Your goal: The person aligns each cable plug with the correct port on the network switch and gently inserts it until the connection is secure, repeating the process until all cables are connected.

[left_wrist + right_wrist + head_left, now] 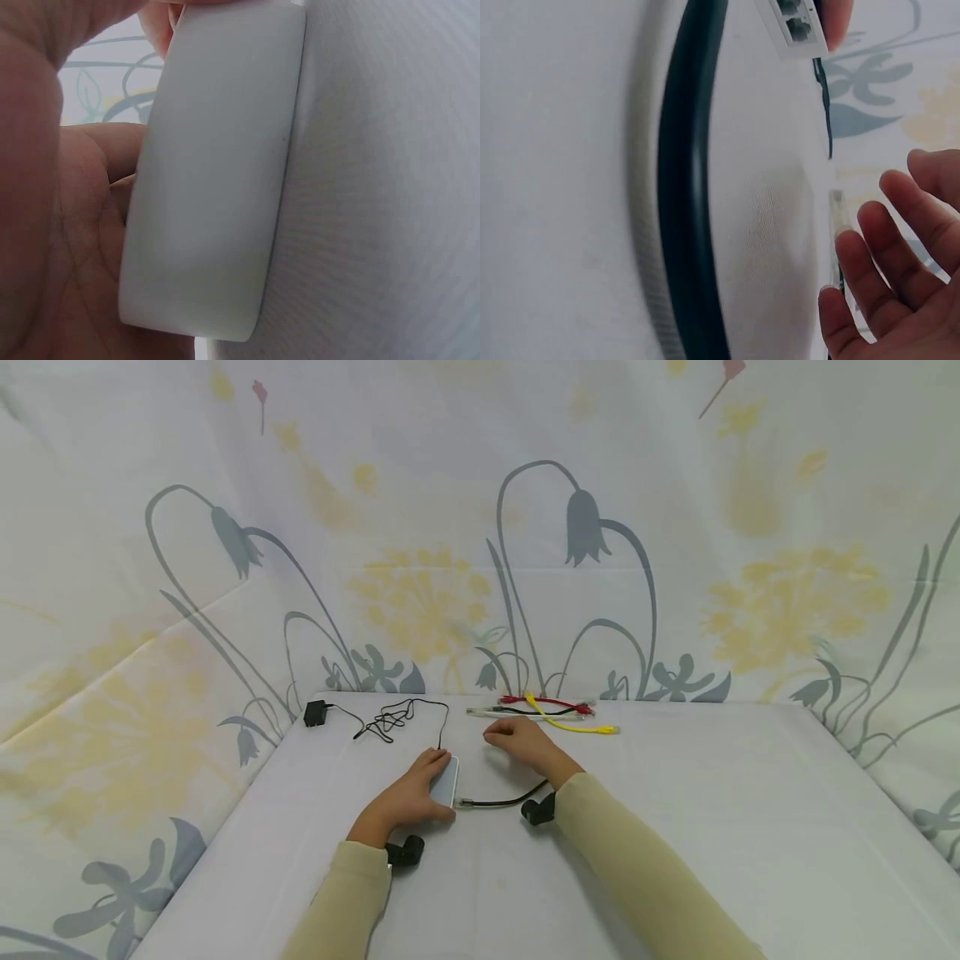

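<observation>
My left hand (411, 795) grips a small white network switch (445, 783), thumb at its near end and fingers at its far end. In the left wrist view the smooth side of the switch (210, 172) fills the middle. Two ports show on the switch (799, 28) in the right wrist view. A black network cable (498, 803) lies with its clear plug at the right side of the switch; I cannot tell whether it is plugged in. My right hand (525, 743) hovers above the table beyond this cable, fingers loosely bent and holding nothing.
A black power adapter (315, 713) sits at the back left, its thin tangled cord (392, 718) running to the switch's far end. Behind my right hand lie a yellow cable (577, 727), a red cable (555, 701), a black one and a whitish one. A floral cloth (465, 527) hangs behind.
</observation>
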Demonstrator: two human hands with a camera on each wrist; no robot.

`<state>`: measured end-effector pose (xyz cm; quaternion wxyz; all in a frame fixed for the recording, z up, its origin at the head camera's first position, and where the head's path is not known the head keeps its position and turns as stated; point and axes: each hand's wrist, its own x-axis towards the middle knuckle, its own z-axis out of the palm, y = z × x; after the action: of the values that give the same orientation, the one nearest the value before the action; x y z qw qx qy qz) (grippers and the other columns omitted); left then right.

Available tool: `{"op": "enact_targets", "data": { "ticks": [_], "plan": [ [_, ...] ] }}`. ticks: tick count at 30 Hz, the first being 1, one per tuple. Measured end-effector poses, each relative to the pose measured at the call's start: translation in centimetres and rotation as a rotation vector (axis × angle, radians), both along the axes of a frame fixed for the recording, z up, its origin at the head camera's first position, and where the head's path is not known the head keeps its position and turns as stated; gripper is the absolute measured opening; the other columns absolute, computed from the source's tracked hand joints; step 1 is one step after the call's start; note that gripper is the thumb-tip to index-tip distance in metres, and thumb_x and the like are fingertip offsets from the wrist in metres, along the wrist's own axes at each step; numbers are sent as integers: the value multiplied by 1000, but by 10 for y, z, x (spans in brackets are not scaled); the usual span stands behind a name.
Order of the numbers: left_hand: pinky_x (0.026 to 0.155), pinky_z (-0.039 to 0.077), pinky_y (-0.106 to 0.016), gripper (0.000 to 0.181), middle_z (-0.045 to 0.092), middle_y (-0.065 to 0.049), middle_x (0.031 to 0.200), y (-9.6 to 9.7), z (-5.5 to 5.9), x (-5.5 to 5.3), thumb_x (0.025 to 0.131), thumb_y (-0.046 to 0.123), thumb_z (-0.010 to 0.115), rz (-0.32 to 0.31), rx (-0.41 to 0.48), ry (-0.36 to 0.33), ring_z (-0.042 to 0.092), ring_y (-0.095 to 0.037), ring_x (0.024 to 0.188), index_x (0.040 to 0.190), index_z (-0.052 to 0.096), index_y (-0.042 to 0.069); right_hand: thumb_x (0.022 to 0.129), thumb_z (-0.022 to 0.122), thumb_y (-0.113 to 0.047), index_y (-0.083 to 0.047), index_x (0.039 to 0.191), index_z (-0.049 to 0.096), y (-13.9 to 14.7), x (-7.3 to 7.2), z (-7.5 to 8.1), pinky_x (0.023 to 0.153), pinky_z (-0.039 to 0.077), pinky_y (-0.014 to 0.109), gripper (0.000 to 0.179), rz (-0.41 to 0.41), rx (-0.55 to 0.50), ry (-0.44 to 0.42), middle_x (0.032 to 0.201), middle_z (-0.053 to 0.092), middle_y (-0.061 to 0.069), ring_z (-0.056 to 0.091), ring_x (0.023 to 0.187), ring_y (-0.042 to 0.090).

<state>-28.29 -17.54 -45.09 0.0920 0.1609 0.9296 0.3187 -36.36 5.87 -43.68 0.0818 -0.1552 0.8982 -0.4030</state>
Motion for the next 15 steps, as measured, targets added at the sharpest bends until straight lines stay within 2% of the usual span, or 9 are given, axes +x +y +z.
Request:
{"op": "enact_targets", "data": {
  "ticks": [6,11,15],
  "plan": [
    [116,27,-47,101,21,-4,162,-1,1,0,66,30,79,-8,-9,6,11,-25,152,153,31,12,94,61,-33,-19,115,70,-3,-2,4,97,46,41,27,-56,12,2,120,66,1,58,112,21],
    [116,27,-48,101,21,-5,162,0,1,0,66,29,78,-11,-20,6,11,-26,151,153,30,12,94,60,-32,-17,122,67,-4,-6,5,103,42,46,32,-54,63,46,133,60,6,53,126,27],
    [115,27,-49,100,22,-6,161,0,1,0,67,28,78,-14,-17,9,12,-27,151,153,31,10,94,59,-34,-17,126,64,-3,-10,6,108,37,50,37,-55,86,32,143,52,8,45,134,30]
  ]
}}
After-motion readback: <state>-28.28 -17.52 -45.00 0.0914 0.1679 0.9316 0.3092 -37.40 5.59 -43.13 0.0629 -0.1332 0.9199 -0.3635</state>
